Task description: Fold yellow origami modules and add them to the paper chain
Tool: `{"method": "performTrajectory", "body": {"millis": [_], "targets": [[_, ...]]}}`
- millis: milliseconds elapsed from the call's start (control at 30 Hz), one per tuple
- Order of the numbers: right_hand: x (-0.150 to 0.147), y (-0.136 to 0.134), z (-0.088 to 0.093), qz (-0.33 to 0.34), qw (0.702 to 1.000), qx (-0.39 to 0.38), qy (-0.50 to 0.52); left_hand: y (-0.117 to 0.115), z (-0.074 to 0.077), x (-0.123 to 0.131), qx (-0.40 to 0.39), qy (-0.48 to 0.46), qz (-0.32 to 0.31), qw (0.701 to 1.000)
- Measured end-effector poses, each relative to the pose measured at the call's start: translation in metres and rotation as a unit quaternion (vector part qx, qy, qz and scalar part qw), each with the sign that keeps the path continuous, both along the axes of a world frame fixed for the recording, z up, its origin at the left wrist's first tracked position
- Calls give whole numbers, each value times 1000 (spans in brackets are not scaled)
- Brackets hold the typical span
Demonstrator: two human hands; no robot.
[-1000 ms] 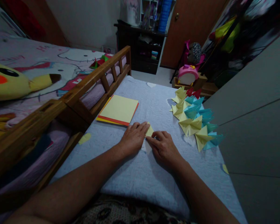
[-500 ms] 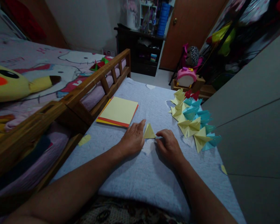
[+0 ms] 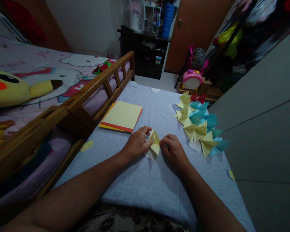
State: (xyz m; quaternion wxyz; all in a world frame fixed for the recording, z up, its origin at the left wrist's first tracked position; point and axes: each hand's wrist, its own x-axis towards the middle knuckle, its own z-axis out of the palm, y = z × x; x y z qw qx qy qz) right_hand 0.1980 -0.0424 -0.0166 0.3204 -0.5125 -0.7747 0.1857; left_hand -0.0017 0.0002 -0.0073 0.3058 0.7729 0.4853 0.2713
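Observation:
A small folded piece of pale yellow paper [image 3: 155,143] is between my two hands, its flaps partly spread and one point facing me. My left hand [image 3: 139,140] grips its left side between thumb and fingers. With pinched fingertips, my right hand [image 3: 172,147] holds its right edge. Ahead and to the left lies a stack of square paper sheets [image 3: 122,115], pale yellow on top with orange and deeper yellow showing beneath. Off to the right stand several folded paper pieces [image 3: 195,130] in yellow, blue and red.
The work lies on a light blue cloth-covered surface [image 3: 125,180]. A wooden bed rail [image 3: 87,88] runs along its left, with a yellow plush toy [image 3: 12,87] beyond. Pale cabinet panels [image 3: 261,135] border the right side. A pink toy case [image 3: 192,80] sits past the far end.
The folded yellow paper has gone from a flat triangle to an opened shape with a point toward me. My left thumb has come in onto it.

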Motion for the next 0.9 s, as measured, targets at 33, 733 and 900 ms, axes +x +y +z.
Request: {"method": "performTrajectory", "body": {"millis": [33,733,900], "targets": [[1,0,0,9,1000,0,-2,1,0,0,6,5,-16,1000],[-6,0,-3,-39,999,-8,5,3,-1,6,21,-64,-99,993],[-11,-3,8,-63,993,0,102,2,-2,8,30,-88,-90,992]]}}
